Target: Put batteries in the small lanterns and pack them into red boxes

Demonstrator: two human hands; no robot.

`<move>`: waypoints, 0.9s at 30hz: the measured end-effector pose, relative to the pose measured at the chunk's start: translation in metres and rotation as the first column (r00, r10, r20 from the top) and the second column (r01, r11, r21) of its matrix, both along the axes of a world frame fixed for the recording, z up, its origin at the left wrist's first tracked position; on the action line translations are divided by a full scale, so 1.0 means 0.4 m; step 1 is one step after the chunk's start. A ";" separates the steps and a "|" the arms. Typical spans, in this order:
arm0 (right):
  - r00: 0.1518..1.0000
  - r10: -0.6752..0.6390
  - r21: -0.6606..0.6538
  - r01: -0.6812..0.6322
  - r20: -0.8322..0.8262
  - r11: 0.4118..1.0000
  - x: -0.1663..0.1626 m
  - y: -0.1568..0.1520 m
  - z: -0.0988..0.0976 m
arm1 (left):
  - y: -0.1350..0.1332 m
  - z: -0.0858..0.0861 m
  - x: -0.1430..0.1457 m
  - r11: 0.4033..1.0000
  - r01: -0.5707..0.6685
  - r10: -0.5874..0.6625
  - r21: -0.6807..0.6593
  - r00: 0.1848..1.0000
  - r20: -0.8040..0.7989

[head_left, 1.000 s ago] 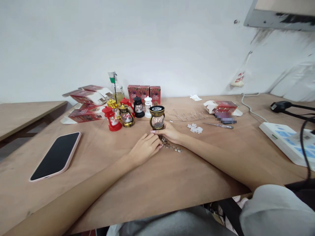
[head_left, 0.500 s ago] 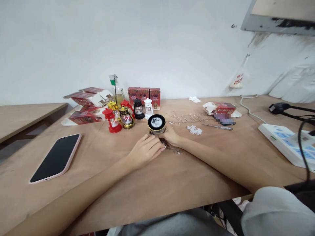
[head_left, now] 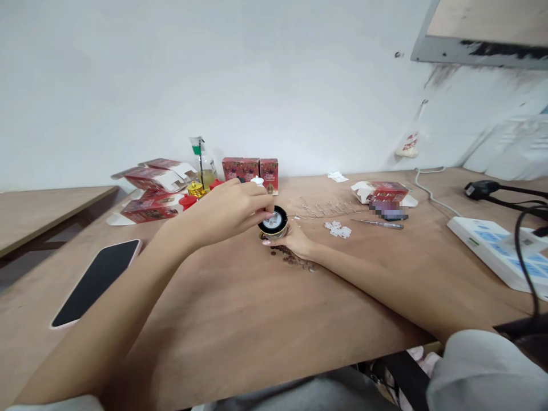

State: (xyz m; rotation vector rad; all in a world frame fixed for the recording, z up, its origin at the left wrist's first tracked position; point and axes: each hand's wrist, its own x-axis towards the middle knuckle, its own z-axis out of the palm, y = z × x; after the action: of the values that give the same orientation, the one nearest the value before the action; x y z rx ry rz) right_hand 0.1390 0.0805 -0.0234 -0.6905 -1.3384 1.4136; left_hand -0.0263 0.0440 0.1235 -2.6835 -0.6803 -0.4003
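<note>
Lantern (head_left: 274, 222) — just one in our hands — is near the middle of the table (head_left: 257, 319), tipped so that its round black base, white at the centre, faces us. Our right hand (head_left: 299, 242) grips it around the side, thumb in front. Our left hand (head_left: 234, 206) reaches over from the other side, its fingers bent, with the tips at the base; whether they pinch anything we cannot tell.

Below our right hand lie many small metal discs (head_left: 293, 260), some overlapping, so we cannot count them all. Farther right we see one heap of white bits (head_left: 338, 229), a scatter of thin wires (head_left: 317, 212) and one screwdriver (head_left: 389, 225). Past our left hand show parts of five other lanterns (head_left: 196, 190): two red, one gold, one black, one white.

Three red boxes (head_left: 251, 168) stand in a row by the wall (head_left: 171, 68), at least three opened boxes (head_left: 154, 179) lie piled left of one bottle (head_left: 208, 169), and one more opened box (head_left: 383, 190) lies on the right. We also count one phone (head_left: 94, 279) — partly hidden by our left arm — one power strip (head_left: 482, 240) and one small bag (head_left: 409, 147) hanging on the wall.
</note>
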 end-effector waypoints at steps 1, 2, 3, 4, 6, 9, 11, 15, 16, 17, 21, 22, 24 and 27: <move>1.000 0.006 0.004 -0.006 0.000 1.000 0.000 0.001 -0.001 | 0.006 -0.004 0.003 1.000 -0.009 0.009 -0.001 1.000 -0.020; 1.000 0.011 0.007 -0.011 0.004 1.000 0.001 0.001 -0.002 | 0.009 -0.009 0.006 1.000 -0.018 0.019 0.005 0.999 -0.037; 1.000 0.017 0.009 -0.017 0.013 1.000 0.002 0.001 -0.003 | 0.011 -0.013 0.008 0.999 -0.030 0.030 0.014 0.998 -0.053; 0.999 0.022 0.009 -0.022 0.024 1.000 0.002 0.001 -0.003 | 0.011 -0.017 0.011 0.999 -0.037 0.038 0.023 0.997 -0.068; 0.999 0.019 0.011 -0.019 0.041 1.000 0.004 0.001 -0.003 | 0.009 -0.022 0.014 0.999 -0.035 0.037 0.024 0.996 -0.082; 0.999 -0.003 0.021 0.002 0.045 1.000 0.005 0.000 -0.003 | 0.006 -0.026 0.019 1.000 -0.030 0.031 0.008 0.997 -0.073; 0.999 -0.012 0.025 0.010 0.044 1.000 0.005 0.000 -0.003 | 0.005 -0.028 0.024 0.999 -0.044 0.047 0.030 0.996 -0.077; 0.999 -0.018 0.029 0.017 0.044 0.999 0.004 -0.002 -0.002 | 0.008 -0.033 0.030 0.991 -0.074 0.086 0.113 0.991 -0.105; 0.999 -0.017 0.028 0.016 0.046 0.999 0.004 -0.003 -0.001 | 0.010 -0.035 0.030 0.989 -0.079 0.092 0.121 0.990 -0.104; 0.999 -0.016 0.027 0.014 0.048 1.000 0.004 -0.003 -0.002 | 0.012 -0.036 0.030 0.989 -0.081 0.093 0.123 0.990 -0.101; 0.999 -0.001 0.023 0.000 0.041 1.000 0.004 0.000 -0.006 | 0.020 -0.033 0.024 0.991 -0.073 0.082 0.116 0.994 -0.073; 0.999 0.004 0.020 -0.005 0.035 1.000 0.004 0.001 -0.007 | 0.020 -0.028 0.020 0.990 -0.073 0.080 0.119 0.995 -0.058; 1.000 0.000 0.015 0.000 0.013 1.000 0.004 0.004 -0.010 | 0.020 -0.016 0.012 0.986 -0.102 0.105 0.129 0.994 -0.012; 0.999 -0.036 -0.020 0.035 -0.029 0.999 0.005 0.008 -0.012 | 0.021 0.001 0.000 0.955 -0.277 0.275 0.107 0.961 0.035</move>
State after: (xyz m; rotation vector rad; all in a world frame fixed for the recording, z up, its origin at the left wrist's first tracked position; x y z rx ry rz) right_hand 0.1411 0.0839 -0.0281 -0.7006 -1.2852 1.4046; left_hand -0.0264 0.0524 0.1239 -2.4369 -0.9930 -0.3778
